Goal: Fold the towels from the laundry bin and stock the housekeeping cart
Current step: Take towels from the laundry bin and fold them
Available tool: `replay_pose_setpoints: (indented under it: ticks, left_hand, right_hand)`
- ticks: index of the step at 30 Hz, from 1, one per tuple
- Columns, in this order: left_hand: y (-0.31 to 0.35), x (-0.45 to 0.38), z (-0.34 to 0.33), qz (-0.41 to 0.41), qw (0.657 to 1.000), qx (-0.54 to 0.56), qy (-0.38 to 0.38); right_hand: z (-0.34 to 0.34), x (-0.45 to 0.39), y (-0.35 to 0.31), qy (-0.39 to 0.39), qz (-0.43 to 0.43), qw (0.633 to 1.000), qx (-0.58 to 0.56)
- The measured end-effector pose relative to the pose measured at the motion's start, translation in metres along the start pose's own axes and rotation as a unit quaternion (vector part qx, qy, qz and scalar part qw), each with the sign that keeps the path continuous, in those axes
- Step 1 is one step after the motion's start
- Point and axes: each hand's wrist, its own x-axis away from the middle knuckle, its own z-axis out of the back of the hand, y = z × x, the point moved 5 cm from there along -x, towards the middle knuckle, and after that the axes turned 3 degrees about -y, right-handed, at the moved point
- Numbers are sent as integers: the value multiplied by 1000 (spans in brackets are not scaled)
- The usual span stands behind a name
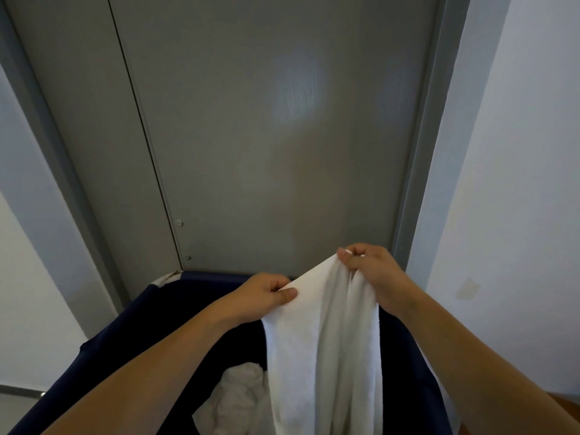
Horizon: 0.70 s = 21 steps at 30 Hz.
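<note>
A white towel hangs in long folds over the dark navy laundry bin. My left hand pinches its top edge on the left. My right hand grips the same edge a little higher and to the right, fingers curled round the cloth. The towel's lower end drops out of sight at the bottom of the frame. More crumpled white towels lie inside the bin.
A grey door with a grey frame stands right behind the bin. White walls flank it on both sides. A strip of wooden floor shows at the bottom right.
</note>
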Motion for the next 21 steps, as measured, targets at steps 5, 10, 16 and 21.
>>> replay_pose_setpoints:
  ticks: [5, 10, 16, 21]
  left_hand:
    - [-46, 6, 19, 66, 996, -32, 45]
    - [-14, 1, 17, 56, 987, 44, 146]
    - [40, -6, -31, 14, 979, 156, 128]
    - [32, -4, -76, 77, 947, 300, 86]
  right_hand:
    - [40, -4, 8, 99, -36, 994, -29]
    - [19, -2, 16, 57, -58, 996, 28]
    - [-17, 2, 39, 137, -101, 972, -161]
    - [-36, 14, 59, 120, -115, 957, -236]
